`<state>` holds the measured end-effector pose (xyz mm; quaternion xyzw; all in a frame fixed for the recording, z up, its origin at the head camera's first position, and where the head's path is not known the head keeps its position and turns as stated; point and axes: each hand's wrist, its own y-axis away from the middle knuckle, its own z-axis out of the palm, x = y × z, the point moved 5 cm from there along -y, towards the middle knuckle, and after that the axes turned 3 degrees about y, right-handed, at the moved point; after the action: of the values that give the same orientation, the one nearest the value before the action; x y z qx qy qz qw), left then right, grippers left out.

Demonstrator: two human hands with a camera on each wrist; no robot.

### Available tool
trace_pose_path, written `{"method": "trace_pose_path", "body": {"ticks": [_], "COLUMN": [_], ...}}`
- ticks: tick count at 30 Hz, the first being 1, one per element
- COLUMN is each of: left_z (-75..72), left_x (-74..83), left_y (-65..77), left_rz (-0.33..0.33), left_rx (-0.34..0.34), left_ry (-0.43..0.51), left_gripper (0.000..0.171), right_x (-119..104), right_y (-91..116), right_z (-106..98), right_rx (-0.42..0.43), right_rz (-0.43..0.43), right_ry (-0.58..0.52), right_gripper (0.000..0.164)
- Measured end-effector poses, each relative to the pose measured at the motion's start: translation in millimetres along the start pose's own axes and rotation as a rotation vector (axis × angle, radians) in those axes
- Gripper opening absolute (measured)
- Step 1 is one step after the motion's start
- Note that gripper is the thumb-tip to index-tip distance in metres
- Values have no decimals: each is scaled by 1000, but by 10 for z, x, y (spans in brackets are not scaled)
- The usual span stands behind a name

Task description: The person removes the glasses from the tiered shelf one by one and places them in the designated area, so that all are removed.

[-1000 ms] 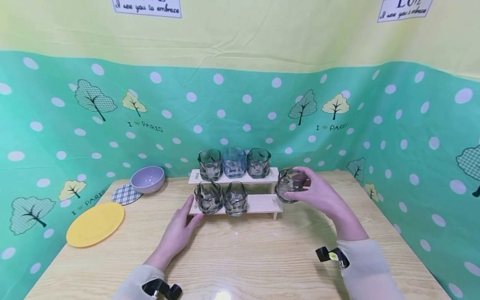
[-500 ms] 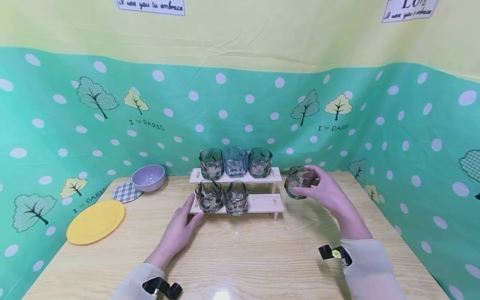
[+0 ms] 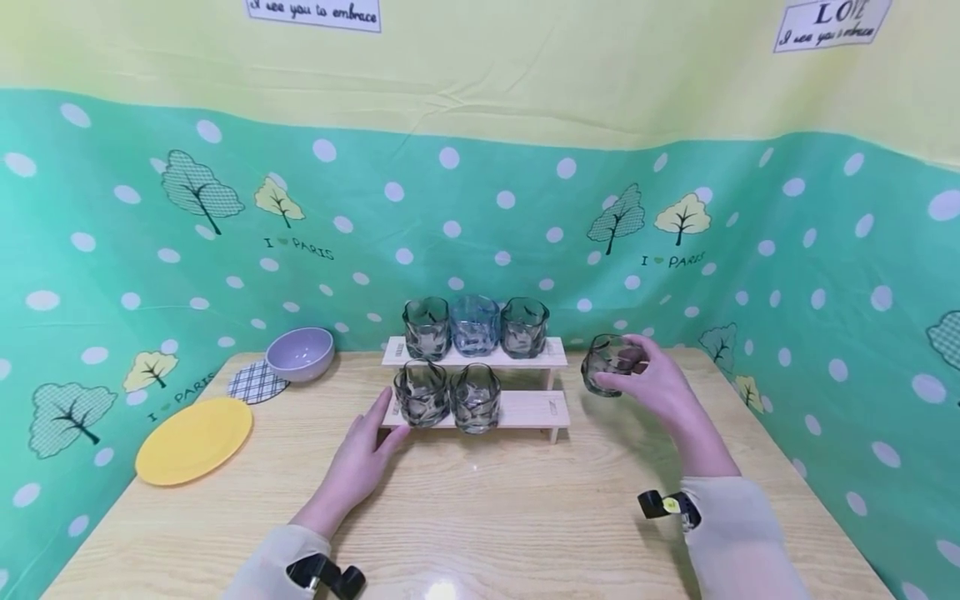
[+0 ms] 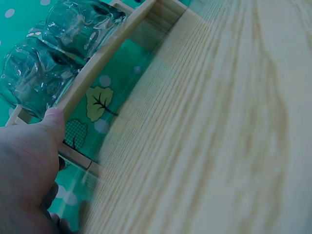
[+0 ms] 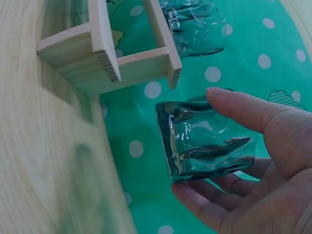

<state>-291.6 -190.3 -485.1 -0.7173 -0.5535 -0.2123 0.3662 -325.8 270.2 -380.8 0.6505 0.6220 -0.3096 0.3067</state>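
A two-step wooden rack (image 3: 525,408) stands at the back of the table. Two smoky grey glasses, a left one (image 3: 422,395) and a right one (image 3: 476,400), sit on its lower step. Along the upper step, a blue glass (image 3: 476,327) stands between two grey ones. My left hand (image 3: 358,462) holds the rack's left end, thumb (image 4: 54,122) against the lower step's front edge. To the right of the rack, my right hand (image 3: 660,383) grips another grey glass (image 5: 207,139) between thumb and fingers, held tilted in the air. Its base faces the rack.
On the left lie a yellow oval plate (image 3: 195,442) and a checked round mat (image 3: 255,385), with a purple bowl (image 3: 300,354) at the mat's edge. A green and yellow printed cloth (image 3: 450,208) rises behind and beside the wooden table (image 3: 480,517).
My right hand has moved right with its glass, away from the rack's right end. My left hand stays at the rack's left end, and the other glasses keep their places.
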Motion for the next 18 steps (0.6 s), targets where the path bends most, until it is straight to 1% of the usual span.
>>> {"method": "trace_pose_path", "body": {"ticks": [9,18], "left_z": [15,8], "left_x": [-9,4], "left_y": [0,2], "left_rz": [-8,-20], "left_rx": [-4,0], "left_ry": [2,-1], "left_gripper": [78,80], "right_x": [195,267], "right_y": [-193,-346], "right_z": [71,183], "right_rx": [26,17], "right_rz": [48,61], "right_ry": [-23,-58], "right_gripper": [118,114]}}
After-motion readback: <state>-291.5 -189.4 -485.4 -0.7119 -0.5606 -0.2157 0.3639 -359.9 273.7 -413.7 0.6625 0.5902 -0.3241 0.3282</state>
